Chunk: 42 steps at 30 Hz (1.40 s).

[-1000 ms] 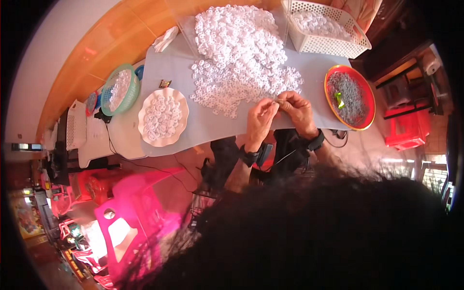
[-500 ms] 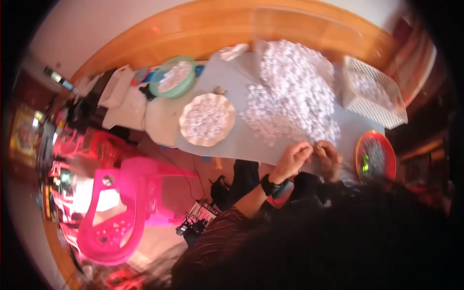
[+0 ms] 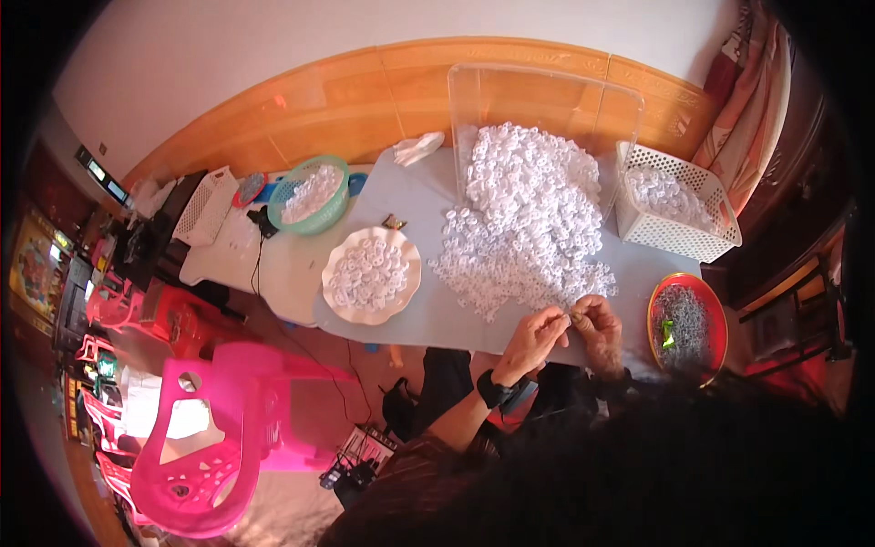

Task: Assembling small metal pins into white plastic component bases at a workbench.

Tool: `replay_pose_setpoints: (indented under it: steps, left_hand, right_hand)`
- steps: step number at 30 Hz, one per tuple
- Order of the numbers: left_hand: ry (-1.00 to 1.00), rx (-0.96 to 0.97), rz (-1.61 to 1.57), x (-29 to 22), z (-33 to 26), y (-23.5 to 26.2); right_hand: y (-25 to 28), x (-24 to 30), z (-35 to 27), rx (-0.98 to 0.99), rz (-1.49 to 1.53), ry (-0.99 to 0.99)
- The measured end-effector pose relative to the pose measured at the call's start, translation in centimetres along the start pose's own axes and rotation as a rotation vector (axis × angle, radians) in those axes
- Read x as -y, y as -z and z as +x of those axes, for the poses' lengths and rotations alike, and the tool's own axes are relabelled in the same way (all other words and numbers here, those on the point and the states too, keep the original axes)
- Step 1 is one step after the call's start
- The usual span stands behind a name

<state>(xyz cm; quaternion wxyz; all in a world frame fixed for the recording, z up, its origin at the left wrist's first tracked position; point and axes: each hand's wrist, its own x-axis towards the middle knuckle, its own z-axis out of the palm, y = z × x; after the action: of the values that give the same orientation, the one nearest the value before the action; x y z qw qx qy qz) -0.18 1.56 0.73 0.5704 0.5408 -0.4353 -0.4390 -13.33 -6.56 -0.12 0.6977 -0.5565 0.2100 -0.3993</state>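
Observation:
At the table's near edge, my left hand [image 3: 532,343] and my right hand [image 3: 598,334] meet with pinched fingertips. What they hold between them is too small to make out. A dark watch [image 3: 495,390] circles my left wrist. Just beyond my fingers spreads a big pile of small white ring-shaped plastic pieces [image 3: 533,210], spilling from a clear plastic bin [image 3: 547,77] tipped on its side. To the right, a red bowl [image 3: 717,339] with a yellow rim contains many fine grey bits and a bright green scrap [image 3: 668,333].
A scalloped cream plate [image 3: 412,294] of white pieces is left of the pile. Farther left sits a green basket [image 3: 324,219] with more. A white perforated basket [image 3: 679,235] stands at the back right. Pink plastic chairs [image 3: 228,438] stand on the floor at left.
My view has shifted, so the table and its things appear lower and slightly left. My hands stay together at the table edge, fingers still pinched. The earlier picture is blurred.

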Motion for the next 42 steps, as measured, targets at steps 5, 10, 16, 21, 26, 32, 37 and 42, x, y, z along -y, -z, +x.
replay_pose_setpoints:
  steps: [5,10,16,21,26,32,37,42]
  left_hand:
    - [0.042,-0.093,-0.080,-0.5,1.4,0.7]
    - [-0.075,-0.082,-0.017,-1.0,3.6,0.4]
    - [-0.096,-0.087,-0.044,1.0,-0.1,0.8]
    - [-0.093,-0.122,-0.027,2.5,-0.6,0.6]
    - [-0.070,-0.033,0.099,-1.2,1.6,1.4]
    - [0.024,0.012,0.042,-1.0,2.6,0.9]
    - [-0.025,-0.028,-0.010,0.0,1.5,1.0]
    - [-0.024,-0.017,0.036,0.0,1.1,0.6]
  right_hand:
    - [-0.1,-0.3,2.9,0.014,-0.143,0.049]
    - [0.1,2.2,4.0,0.072,-0.026,0.056]
    - [0.7,-1.2,0.5,-0.013,0.153,-0.091]
    - [-0.3,-1.3,0.1,-0.016,0.134,-0.042]
    - [-0.9,1.7,2.2,0.090,-0.034,0.022]
    - [0.3,1.6,2.5,0.047,-0.020,-0.008]
    - [-0.5,1.0,1.6,0.045,-0.017,0.011]
    - [-0.4,1.1,1.3,0.066,0.045,-0.003]
